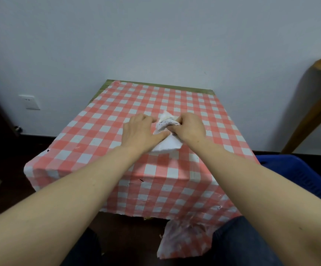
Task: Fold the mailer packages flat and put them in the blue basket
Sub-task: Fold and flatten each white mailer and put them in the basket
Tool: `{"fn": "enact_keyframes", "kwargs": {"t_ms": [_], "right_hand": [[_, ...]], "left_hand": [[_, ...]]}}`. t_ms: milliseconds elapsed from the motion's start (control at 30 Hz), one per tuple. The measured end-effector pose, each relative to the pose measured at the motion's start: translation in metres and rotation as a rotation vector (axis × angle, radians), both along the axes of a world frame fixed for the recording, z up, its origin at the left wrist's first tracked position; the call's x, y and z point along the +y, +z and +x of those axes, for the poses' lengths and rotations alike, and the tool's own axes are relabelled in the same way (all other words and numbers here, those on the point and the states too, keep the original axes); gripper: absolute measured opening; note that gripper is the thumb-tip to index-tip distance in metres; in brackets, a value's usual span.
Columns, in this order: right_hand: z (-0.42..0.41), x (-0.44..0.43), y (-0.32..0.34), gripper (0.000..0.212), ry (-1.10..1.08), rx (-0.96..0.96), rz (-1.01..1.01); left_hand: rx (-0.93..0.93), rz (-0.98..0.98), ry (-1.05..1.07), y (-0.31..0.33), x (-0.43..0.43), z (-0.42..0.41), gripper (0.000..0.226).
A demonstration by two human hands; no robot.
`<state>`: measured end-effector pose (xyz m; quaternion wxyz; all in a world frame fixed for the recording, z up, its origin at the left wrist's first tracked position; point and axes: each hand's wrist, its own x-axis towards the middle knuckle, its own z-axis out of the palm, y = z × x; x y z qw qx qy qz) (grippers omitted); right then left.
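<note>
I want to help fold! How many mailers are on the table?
1. The white mailer lies mid-table, under the left hand and gripped by the right hand. More could be hidden beneath.

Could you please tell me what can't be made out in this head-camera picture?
- Blue basket: cut off by the right edge and the right arm; contents unseen.
- White mailer: mostly covered by the left hand and right hand.
- Mailer label print: too small to read.

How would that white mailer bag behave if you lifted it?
Probably floppy: the white mailer is creased and bunched where the right hand grips it. Likely light, since it lies thin under the left hand. It looks unlikely to roll.
</note>
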<state>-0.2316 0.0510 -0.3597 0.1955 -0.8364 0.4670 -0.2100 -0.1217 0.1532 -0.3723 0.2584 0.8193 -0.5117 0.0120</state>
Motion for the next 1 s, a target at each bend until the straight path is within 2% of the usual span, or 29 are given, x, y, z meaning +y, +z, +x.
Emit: {"fn": "enact_keyframes", "kwargs": {"t_ms": [67,167,267,333,433,567,633,667,733,867,1000], "right_hand": [[-0.004,-0.003,-0.001,0.039,-0.030,-0.027,0.044],[-0.007,-0.004,0.000,0.041,-0.007,0.060,0.176],[-0.008,-0.004,0.000,0.040,0.031,0.069,0.204],[-0.007,-0.007,0.000,0.024,0.091,0.054,0.071],[0.000,-0.013,-0.005,0.008,0.241,0.261,-0.050],[0.012,-0.019,-0.019,0.011,0.304,0.560,-0.028],[0.017,-0.022,-0.021,0.022,0.313,0.624,-0.043],[0.020,-0.023,-0.020,0.023,0.305,0.620,-0.048],[0.024,-0.024,-0.019,0.010,0.272,0.584,-0.064],[0.023,-0.018,-0.019,0.010,0.253,0.531,-0.115],[0.011,-0.014,-0.010,0.012,0.252,0.319,-0.056]], "left_hand": [[-0.049,0.016,-0.028,-0.002,0.001,0.002,0.059],[-0.121,0.033,-0.077,-0.003,0.002,0.003,0.038],[-0.013,0.098,-0.136,-0.003,0.002,0.000,0.015],[0.015,0.176,-0.143,-0.003,0.001,-0.002,0.021],[-0.021,0.277,-0.168,-0.006,0.000,-0.001,0.037],[-0.083,0.377,-0.186,-0.015,0.001,0.002,0.049],[-0.047,0.384,-0.179,-0.018,0.002,0.003,0.056],[-0.026,0.374,-0.170,-0.020,0.003,0.003,0.057],[-0.001,0.347,-0.145,-0.022,0.004,0.003,0.058],[0.017,0.325,-0.109,-0.025,0.006,0.001,0.059],[0.026,0.316,-0.125,-0.025,0.009,-0.003,0.055]]}}
